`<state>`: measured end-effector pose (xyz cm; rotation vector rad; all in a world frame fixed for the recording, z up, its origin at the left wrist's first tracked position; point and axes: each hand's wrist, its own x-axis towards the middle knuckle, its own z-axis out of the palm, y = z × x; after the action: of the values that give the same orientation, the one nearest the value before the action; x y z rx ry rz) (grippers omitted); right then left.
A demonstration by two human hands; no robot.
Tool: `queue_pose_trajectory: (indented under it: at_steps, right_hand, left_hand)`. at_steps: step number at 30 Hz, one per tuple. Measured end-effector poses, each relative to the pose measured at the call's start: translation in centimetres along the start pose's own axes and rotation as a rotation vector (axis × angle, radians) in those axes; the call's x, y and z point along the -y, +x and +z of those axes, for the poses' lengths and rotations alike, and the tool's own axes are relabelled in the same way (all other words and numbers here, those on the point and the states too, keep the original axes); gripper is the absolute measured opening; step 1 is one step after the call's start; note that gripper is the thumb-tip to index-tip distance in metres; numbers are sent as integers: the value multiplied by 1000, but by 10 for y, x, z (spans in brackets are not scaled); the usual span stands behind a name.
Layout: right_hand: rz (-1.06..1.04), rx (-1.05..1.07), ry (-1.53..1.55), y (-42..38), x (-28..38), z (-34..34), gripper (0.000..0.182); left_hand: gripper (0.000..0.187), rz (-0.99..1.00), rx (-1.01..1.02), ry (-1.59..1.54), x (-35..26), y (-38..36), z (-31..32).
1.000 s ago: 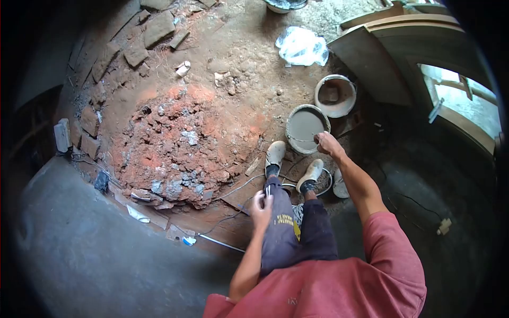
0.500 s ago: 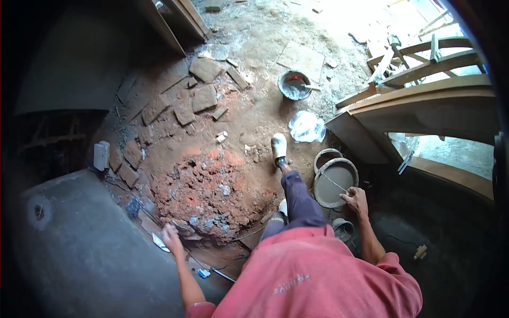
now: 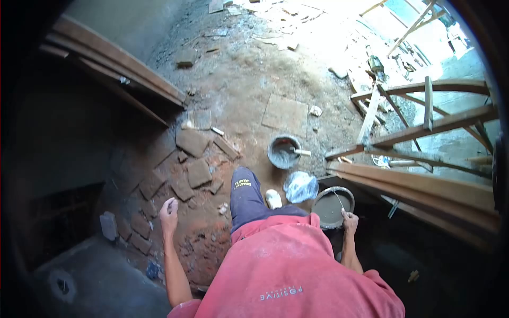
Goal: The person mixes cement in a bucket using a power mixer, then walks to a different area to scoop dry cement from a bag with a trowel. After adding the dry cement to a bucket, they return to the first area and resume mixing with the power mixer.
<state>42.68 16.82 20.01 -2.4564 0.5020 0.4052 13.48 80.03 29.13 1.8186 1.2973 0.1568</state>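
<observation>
In my right hand (image 3: 349, 221), closed at the right of my body, is the thin handle (image 3: 338, 200) of a bucket (image 3: 315, 216). Grey, wet mortar (image 3: 330, 211) fills this bucket, which hangs or rests beside my right hip; its base is hidden. My left hand (image 3: 168, 213) is held out to the left over broken bricks and soil, fingers loosely bent and nothing visible in them. Ahead of me another dark bucket (image 3: 271, 161) holds grey mix and a tool with a pale handle (image 3: 302, 152). A clear plastic bag (image 3: 300, 186) lies between the two buckets.
Broken slabs (image 3: 199, 173) and bricks litter the ground ahead left. A flat square board (image 3: 285, 115) lies beyond the far bucket. Wooden frames (image 3: 424, 183) stand along the right. A low grey cement surface (image 3: 101, 281) is at lower left, with a wooden frame (image 3: 116, 63) above.
I have stepped forward, and the view has shifted toward the far bucket. My right hand carries the mortar bucket along. My left arm has swung forward, away from the soil heap's edge.
</observation>
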Motion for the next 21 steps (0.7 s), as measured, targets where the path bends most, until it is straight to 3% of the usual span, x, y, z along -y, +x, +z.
queue_pose_trajectory:
  at_steps: [3,6,7,9,11,14,15,16,18,21]
  right_hand:
    - [95,-36,73,19,46,16,54]
    - [266,-129,406,37,77,45,49]
    - [343,-173,527,37,102,50,48]
    - [481,-293,564,49,152,67,46]
    - [694,-491,609,66,205,71,44]
    - [848,-613,769,85,274,80,39]
    - [909,-644,811,101,287,84,37]
    - [904,-656,826,117,309,86,37]
    - [901,-678,973,123,343,94,34]
    - [1054,-622,1094,153,384,112,39]
  left_hand:
    - [40,82,139,183,-49,115,19]
    - [38,-59,94,226,-25,234,10]
    - [40,-10,23,353,-18,254,1]
    - [45,-273,73,575,37,308,-17]
    - [39,-443,233,512,6,340,-25]
    - [40,-212,377,535,-100,449,-5]
    - [41,-155,370,478,-147,499,8]
    - [43,-69,341,439,-235,540,22]
    - [42,193,302,428,-300,675,62]
    - [41,492,226,397,-513,803,121]
